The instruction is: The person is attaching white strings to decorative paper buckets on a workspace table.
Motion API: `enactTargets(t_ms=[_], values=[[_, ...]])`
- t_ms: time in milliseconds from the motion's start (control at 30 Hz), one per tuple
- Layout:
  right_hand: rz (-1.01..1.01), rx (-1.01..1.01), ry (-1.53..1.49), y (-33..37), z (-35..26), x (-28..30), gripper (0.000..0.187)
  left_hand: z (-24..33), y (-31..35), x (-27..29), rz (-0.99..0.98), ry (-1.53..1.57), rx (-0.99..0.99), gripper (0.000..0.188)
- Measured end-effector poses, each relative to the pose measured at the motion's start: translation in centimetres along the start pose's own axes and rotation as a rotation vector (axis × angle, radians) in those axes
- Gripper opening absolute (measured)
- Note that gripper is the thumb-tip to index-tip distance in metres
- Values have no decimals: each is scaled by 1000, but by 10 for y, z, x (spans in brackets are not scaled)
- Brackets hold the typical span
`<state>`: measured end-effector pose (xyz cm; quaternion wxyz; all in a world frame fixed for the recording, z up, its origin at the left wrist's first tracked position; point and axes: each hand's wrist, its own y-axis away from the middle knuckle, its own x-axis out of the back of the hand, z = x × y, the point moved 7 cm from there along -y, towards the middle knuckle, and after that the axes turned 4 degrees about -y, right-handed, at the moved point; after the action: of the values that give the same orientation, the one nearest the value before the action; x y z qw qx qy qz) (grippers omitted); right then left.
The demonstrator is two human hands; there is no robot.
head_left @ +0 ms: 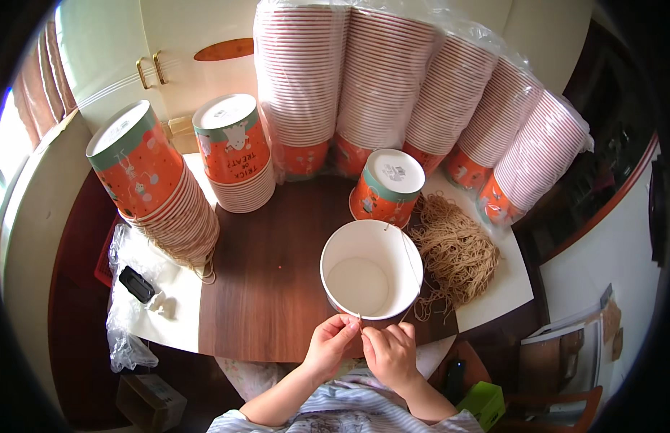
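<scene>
A white-lined paper bucket (358, 285) stands mouth up near the table's front edge. At its near rim my left hand (330, 348) pinches the end of a tan cord between thumb and fingertips. My right hand (392, 353) is closed beside it, fingers curled on the same cord. The cord (409, 249) shows at the bucket's far rim and runs down along its right side. What lies between my fingertips is partly hidden. Right of the bucket lies a tangled heap of tan cords (456, 249). An upside-down orange and green bucket (387, 189) stands just behind.
Tall plastic-wrapped stacks of buckets (382, 72) line the table's back. At the left stand a taller stack (158, 184) with cords around it and a shorter stack (235, 155). A small black tray (136, 284) rests by crumpled plastic wrap (125, 332) at the left edge.
</scene>
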<state>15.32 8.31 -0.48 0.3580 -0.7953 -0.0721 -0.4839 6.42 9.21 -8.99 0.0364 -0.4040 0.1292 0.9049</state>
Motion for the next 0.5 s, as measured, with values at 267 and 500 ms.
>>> enactTargets(t_ms=[267,500], values=[[73,4,156,-3,-2,-7,14,25,9,4,151,-596,-402,7],[47,53,151,1,0,-21,17,26,0,11,178,-650,-407,8]])
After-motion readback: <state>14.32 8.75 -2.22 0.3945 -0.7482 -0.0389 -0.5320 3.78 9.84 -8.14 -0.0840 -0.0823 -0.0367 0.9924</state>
